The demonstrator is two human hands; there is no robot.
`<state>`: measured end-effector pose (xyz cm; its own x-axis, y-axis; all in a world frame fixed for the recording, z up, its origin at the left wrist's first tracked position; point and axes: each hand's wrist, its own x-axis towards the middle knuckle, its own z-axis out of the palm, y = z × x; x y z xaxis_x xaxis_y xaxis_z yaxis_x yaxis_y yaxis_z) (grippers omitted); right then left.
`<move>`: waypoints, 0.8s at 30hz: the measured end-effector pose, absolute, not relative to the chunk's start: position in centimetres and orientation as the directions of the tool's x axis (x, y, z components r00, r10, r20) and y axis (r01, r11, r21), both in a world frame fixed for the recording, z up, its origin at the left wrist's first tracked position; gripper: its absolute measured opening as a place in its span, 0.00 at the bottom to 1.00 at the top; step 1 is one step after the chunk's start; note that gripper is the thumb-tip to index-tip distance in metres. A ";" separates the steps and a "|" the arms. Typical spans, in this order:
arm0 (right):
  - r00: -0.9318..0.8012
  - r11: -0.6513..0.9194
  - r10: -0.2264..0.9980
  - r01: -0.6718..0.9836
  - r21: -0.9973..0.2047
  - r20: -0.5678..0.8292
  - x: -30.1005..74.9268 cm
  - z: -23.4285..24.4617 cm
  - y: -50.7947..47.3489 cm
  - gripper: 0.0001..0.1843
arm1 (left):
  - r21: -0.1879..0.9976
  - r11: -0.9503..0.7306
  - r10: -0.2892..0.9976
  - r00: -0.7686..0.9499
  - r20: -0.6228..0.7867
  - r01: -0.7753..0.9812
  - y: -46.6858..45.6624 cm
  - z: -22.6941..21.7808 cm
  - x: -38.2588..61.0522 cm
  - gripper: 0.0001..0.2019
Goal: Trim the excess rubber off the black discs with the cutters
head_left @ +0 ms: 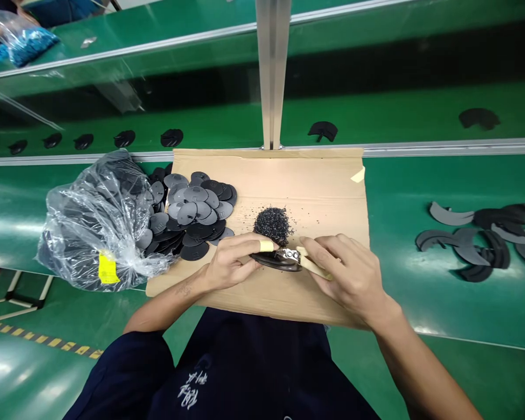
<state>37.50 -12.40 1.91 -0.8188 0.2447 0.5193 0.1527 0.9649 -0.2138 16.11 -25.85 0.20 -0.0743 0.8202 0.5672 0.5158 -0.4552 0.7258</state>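
Observation:
My left hand (pixel 234 256) is closed on the edge of a black plastic disc (pixel 275 262), tilted over the cardboard. One of its fingers has a strip of yellow tape. My right hand (pixel 350 271) is wrapped round the pale handles of small nippers (pixel 306 256). Their metal head lies at the disc's upper side, apparently touching it. Just beyond the disc is a heap of tiny black plastic bits (pixel 272 224), with loose crumbs scattered round it. The fingers partly hide the disc and the tool handles.
A cardboard sheet (pixel 324 192) lies under my hands. Left of them are piled black discs (pixel 195 195) and a clear plastic bag (pixel 100 221) of dark parts. Curved black pieces (pixel 468 245) lie at the right. Behind, a metal post (pixel 272 76) stands by a belt (pixel 227 122) carrying several black parts.

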 end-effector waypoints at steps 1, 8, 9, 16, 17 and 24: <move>-0.823 0.968 0.237 0.153 -0.200 0.515 37.5 1.9 -12.4 0.14 | 0.727 -0.455 0.821 -0.073 0.566 0.515 -25.9 0.2 16.1 0.13; -0.831 0.981 0.184 0.126 -0.145 0.525 37.7 2.5 -12.3 0.11 | 0.677 -0.489 0.808 -0.006 0.589 0.549 -25.8 0.4 16.0 0.14; -0.835 0.981 0.186 0.127 -0.148 0.518 37.8 2.6 -12.2 0.12 | 0.666 -0.496 0.807 0.013 0.590 0.557 -25.8 0.6 16.0 0.14; -0.833 0.940 0.279 0.136 -0.314 0.477 37.9 2.0 -12.2 0.11 | 0.605 -0.483 0.845 0.156 0.511 0.633 -25.6 1.8 15.2 0.12; -0.837 0.940 0.283 0.146 -0.308 0.467 37.9 1.9 -12.2 0.11 | 0.591 -0.485 0.848 0.181 0.498 0.644 -25.6 1.9 15.1 0.11; -0.836 0.852 0.371 0.134 -0.506 0.403 38.4 2.3 -11.8 0.11 | 0.566 -0.436 0.871 0.169 0.461 0.700 -25.4 2.4 14.7 0.09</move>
